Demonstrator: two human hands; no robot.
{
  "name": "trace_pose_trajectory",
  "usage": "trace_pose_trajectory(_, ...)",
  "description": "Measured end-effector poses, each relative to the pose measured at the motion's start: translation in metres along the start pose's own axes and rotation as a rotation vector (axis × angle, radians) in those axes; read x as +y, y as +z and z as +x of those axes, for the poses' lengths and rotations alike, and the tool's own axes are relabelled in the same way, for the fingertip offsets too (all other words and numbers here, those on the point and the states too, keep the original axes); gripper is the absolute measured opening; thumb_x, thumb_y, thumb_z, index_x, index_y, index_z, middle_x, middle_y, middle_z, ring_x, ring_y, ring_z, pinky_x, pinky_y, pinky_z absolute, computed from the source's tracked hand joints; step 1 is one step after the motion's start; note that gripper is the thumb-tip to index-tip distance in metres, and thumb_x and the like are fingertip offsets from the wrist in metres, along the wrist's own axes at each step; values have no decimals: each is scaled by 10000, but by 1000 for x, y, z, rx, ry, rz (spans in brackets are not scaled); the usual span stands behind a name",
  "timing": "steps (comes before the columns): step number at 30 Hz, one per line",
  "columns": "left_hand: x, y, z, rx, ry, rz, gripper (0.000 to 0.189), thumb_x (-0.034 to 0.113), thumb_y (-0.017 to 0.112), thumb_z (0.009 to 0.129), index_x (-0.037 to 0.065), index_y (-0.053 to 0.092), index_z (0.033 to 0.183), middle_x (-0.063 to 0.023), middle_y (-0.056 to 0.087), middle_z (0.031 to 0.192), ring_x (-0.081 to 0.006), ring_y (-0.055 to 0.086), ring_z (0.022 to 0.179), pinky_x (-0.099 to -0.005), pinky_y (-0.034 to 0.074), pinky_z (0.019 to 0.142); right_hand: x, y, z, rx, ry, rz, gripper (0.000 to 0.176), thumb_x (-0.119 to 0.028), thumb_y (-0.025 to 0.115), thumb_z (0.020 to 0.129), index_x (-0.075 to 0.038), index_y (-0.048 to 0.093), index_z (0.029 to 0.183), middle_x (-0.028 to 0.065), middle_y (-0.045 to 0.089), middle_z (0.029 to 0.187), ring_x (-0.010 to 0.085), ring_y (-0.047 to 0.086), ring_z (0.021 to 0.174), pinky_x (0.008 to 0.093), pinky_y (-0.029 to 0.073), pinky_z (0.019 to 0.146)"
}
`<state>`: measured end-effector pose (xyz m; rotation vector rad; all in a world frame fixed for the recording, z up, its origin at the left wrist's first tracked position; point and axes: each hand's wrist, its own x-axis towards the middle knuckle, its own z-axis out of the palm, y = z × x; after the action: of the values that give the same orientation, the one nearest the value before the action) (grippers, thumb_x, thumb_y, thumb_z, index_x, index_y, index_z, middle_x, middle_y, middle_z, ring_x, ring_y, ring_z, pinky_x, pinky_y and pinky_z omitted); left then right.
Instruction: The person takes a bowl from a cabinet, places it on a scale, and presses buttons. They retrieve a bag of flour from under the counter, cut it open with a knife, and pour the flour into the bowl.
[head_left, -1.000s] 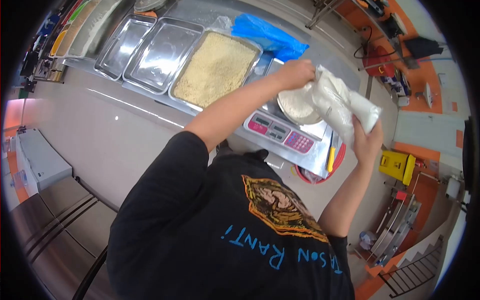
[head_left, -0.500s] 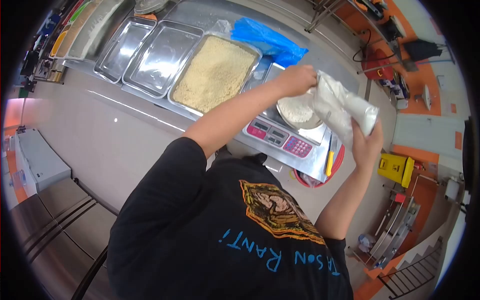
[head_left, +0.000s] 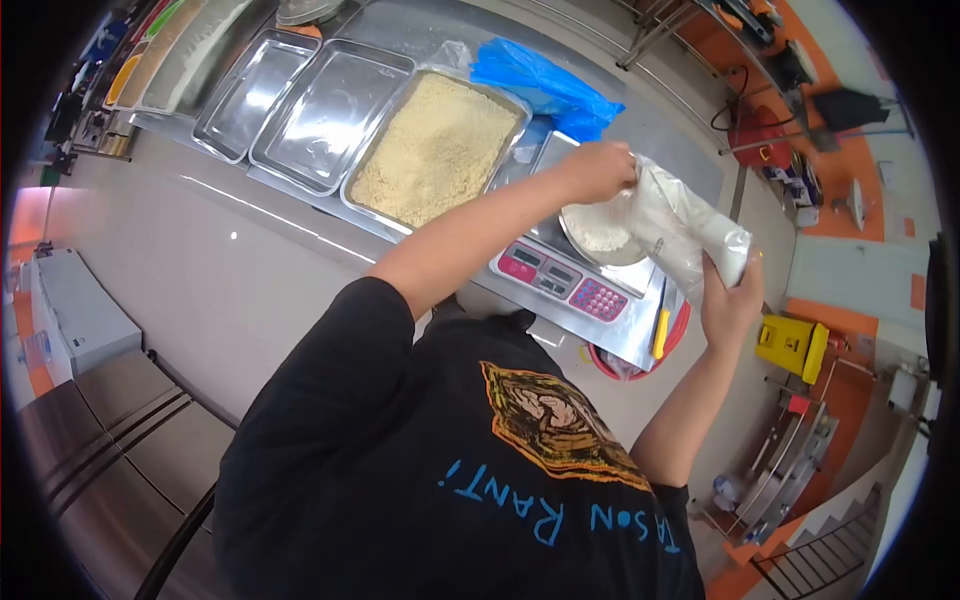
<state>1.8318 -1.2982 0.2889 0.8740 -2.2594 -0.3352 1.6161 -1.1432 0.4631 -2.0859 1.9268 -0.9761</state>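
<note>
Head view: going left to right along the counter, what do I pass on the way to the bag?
Empty steel tray → second empty steel tray → tray of crumbs → bowl of white powder on the scale → bag.

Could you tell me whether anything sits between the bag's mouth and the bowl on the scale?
Nothing visible does. The left hand holds the mouth of the bag just above the open bowl on the scale; the right hand lifts its other end.
</note>
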Motion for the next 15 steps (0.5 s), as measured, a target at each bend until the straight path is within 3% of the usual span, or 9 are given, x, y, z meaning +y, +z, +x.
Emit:
trace_pose_trajectory(3,22,-7,-14,-60,-23,-67,170,201,637,875,157,787,939,0,724,952,-266,616,990,-406,532,830,-9,-10,-15,-81,154,-45,403,-121,769,860,-5,630,1220,174,729,1062,287,719,988,362,527,875)
trace_pose_trajectory(6,22,0,-10,-44,1,-45,163,205,634,885,157,782,933,4,722,955,-257,622,1007,-404,534,843,-6,-4,-16,62,-48,68,404,-127,765,864,6,629,1220,187,727,1017,310,718,944,366,529,853)
trace_pose_trajectory(9,27,15,-14,-87,-22,-85,130,214,662,878,154,775,907,6,719,968,-248,628,1023,-397,537,865,-6,-13,-18,-54,79,-64,423,-108,761,867,11,626,1250,179,730,1040,294,720,967,362,527,873)
trace_pose_trajectory(12,30,-12,-9,-85,3,-83,141,195,660,859,150,781,913,0,719,979,-254,632,1004,-402,541,833,3,-6,-16,8,74,57,439,-98,759,868,10,626,1272,169,730,1077,279,719,1001,361,524,892)
trace_pose_trajectory(13,29,-8,-12,-99,5,-72,144,193,658,857,149,783,913,-1,719,974,-254,634,998,-404,542,825,-3,-11,-15,-62,171,-42,457,-92,753,871,2,622,1299,162,726,1118,263,715,1044,363,523,909)
trace_pose_trajectory(15,27,-4,-5,-48,72,-63,143,206,667,850,148,786,902,-4,718,955,-254,636,990,-406,549,807,-10,-12,-23,10,42,28,474,-95,750,868,-1,615,1313,169,725,1117,271,716,1046,366,524,913)
